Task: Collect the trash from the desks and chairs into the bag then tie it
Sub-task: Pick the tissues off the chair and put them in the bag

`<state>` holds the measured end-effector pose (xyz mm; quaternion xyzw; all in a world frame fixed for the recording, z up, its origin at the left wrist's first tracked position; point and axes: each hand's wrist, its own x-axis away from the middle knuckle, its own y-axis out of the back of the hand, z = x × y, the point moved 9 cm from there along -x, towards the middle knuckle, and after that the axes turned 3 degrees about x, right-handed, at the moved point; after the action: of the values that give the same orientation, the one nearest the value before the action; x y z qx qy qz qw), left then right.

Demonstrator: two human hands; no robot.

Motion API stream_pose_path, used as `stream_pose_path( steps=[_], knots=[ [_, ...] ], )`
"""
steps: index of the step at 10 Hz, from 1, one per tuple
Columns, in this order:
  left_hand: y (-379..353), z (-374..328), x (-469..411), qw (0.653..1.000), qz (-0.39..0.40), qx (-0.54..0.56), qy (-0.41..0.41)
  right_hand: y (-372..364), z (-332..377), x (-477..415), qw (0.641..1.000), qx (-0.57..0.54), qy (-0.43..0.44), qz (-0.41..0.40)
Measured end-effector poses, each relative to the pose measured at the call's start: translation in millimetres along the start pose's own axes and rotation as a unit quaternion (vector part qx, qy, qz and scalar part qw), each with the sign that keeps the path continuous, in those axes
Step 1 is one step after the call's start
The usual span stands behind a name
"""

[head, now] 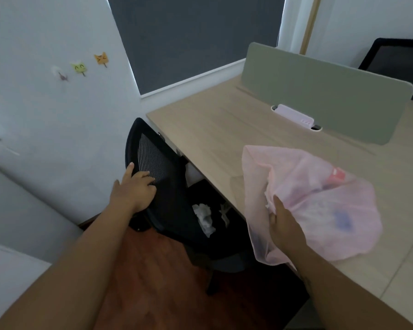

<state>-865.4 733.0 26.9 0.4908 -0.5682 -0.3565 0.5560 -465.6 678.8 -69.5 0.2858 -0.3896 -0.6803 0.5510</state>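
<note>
A thin pink plastic bag (320, 201), with some items showing through it, lies on the edge of the light wooden desk (215, 129). My right hand (284, 225) grips the bunched plastic at the bag's near side. A black mesh office chair (162, 177) stands tucked against the desk. My left hand (134, 186) grips the top of its backrest, fingers curled over the mesh. On the chair seat lies a crumpled white tissue (204, 216), and a small pale scrap (224, 211) lies beside it.
A grey-green divider panel (327, 91) runs along the desk's far side, with a pale pink power strip (295, 114) at its base. Another black chair (396, 60) stands behind it. White wall with cat-shaped hooks (79, 67) at left; reddish wooden floor (153, 270) below.
</note>
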Motion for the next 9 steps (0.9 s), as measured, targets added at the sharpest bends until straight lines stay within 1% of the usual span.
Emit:
stream_pose_path(
  steps=[1,2,3,4,5,6,7,8,9],
  knots=[
    [13,25,0,0.998,-0.049,0.018,-0.040,-7,8,-2,0.999,0.031,0.026,-0.007],
    [15,56,-6,0.995,-0.061,0.061,-0.047,-20,4,-8,0.998,0.055,0.002,0.039],
    [20,71,-7,0.994,-0.079,0.073,-0.019,-22,9,-15,0.996,0.078,0.013,0.033],
    [16,65,-11,0.994,-0.027,-0.100,0.031,-30,12,-27,0.992,0.111,0.052,0.014],
    [9,17,-19,0.982,-0.054,-0.180,0.007,-43,22,-46,0.990,0.120,0.066,0.033],
    [-31,-30,-30,0.995,-0.045,-0.084,-0.016,-52,38,-71,0.988,0.118,0.080,0.058],
    [-97,-47,-40,0.999,0.017,-0.046,-0.012,-87,38,-97,0.945,0.261,0.164,0.106],
    [-149,-49,-50,0.999,0.033,-0.026,0.001,-111,34,-130,0.910,0.339,0.200,0.128],
    [-192,-47,-66,0.998,0.043,0.020,0.036,-120,44,-159,0.879,0.395,0.249,0.095]
  ],
)
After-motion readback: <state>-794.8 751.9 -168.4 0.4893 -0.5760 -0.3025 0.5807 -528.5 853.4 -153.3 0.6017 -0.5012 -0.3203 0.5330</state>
